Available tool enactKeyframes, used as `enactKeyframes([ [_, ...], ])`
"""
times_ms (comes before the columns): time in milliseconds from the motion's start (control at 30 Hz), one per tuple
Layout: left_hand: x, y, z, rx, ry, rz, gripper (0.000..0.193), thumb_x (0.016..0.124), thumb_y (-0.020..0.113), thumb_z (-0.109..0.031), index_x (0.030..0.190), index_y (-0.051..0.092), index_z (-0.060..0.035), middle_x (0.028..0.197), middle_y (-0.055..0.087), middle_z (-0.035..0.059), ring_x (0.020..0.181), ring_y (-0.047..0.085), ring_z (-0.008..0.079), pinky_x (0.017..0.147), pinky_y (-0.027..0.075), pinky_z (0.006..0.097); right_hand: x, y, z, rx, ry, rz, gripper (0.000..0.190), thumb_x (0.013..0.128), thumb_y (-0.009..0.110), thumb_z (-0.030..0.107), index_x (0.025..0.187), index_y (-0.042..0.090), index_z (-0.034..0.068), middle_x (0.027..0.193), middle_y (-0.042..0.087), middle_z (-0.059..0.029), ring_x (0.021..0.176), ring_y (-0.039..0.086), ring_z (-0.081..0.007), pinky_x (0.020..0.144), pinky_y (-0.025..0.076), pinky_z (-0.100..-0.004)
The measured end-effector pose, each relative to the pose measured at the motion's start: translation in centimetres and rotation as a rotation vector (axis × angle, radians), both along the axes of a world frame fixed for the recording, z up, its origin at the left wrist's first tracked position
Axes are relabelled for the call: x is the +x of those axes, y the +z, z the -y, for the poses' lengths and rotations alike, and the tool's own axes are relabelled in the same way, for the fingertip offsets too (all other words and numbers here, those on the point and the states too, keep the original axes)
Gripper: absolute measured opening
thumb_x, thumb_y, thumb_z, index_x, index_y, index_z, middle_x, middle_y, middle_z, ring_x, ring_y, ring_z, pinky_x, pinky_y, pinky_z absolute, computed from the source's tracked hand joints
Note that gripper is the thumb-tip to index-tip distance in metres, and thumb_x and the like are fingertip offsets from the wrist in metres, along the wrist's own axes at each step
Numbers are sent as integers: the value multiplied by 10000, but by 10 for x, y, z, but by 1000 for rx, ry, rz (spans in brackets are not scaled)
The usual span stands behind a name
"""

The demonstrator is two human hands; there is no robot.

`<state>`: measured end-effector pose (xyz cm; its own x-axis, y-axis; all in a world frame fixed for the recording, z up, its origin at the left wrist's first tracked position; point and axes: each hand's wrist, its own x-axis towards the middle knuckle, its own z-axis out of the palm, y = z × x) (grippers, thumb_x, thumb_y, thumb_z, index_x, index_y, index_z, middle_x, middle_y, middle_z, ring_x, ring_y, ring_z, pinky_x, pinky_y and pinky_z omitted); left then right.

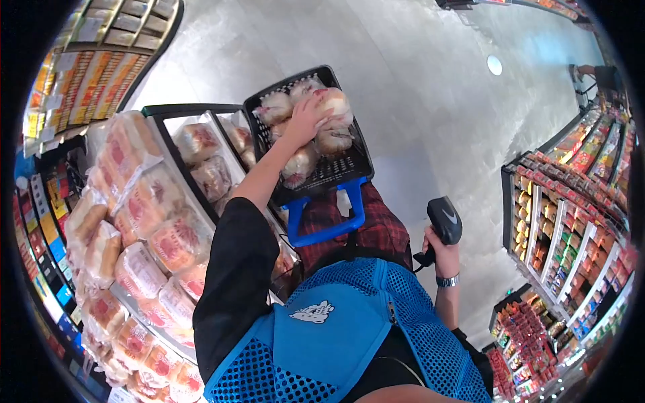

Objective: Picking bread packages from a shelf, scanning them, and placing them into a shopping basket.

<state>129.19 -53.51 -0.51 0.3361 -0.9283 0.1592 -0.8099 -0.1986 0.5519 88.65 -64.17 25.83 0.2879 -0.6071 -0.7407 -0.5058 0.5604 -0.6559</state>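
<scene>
My left hand (305,121) reaches into a black plastic shopping basket (368,153), its fingers on a bagged bread loaf (336,102) at the upper right of the pile. Several more bagged loaves (301,160) lie around and below the hand. The basket's blue handle (327,234) points toward my body, over red plaid trousers. Off to the right, my right hand (442,252) is closed around the grip of a black handheld barcode scanner (445,219), held away from the basket. The thumb side of the left hand is partly hidden from view.
Along the left stands a bread display (194,184) heaped with bagged loaves (176,244), close beside the basket and my left arm. Shelves of packaged goods (95,85) stand at upper left, and snack shelves (554,221) on the right. Another person's arm (602,74) shows at the far right edge.
</scene>
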Motion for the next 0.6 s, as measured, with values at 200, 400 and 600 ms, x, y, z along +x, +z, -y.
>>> enactKeyframes([
  [200,-64,-82,-51,99,131,-287,318,845,654,-150,1158,688,-193,1529,251,205,1375,303,418,1104,319,434,-12,-15,-1,24,-29,-104,107,874,676,94,944,623,32,685,592,-12,567,556,-89,525,451,-243],
  [400,-48,-135,-55,107,107,-359,334,879,585,-87,1202,658,-136,1536,222,216,1411,226,412,1117,307,425,3,-31,5,27,40,-134,131,870,674,85,968,613,24,718,598,-17,573,555,-95,536,455,-244],
  [600,-60,-107,32,577,518,-307,282,822,555,-154,1014,641,34,1010,644,223,949,623,381,869,471,490,-7,-32,-3,0,58,-139,155,869,677,91,972,583,22,700,565,-36,570,541,-119,515,458,-257],
])
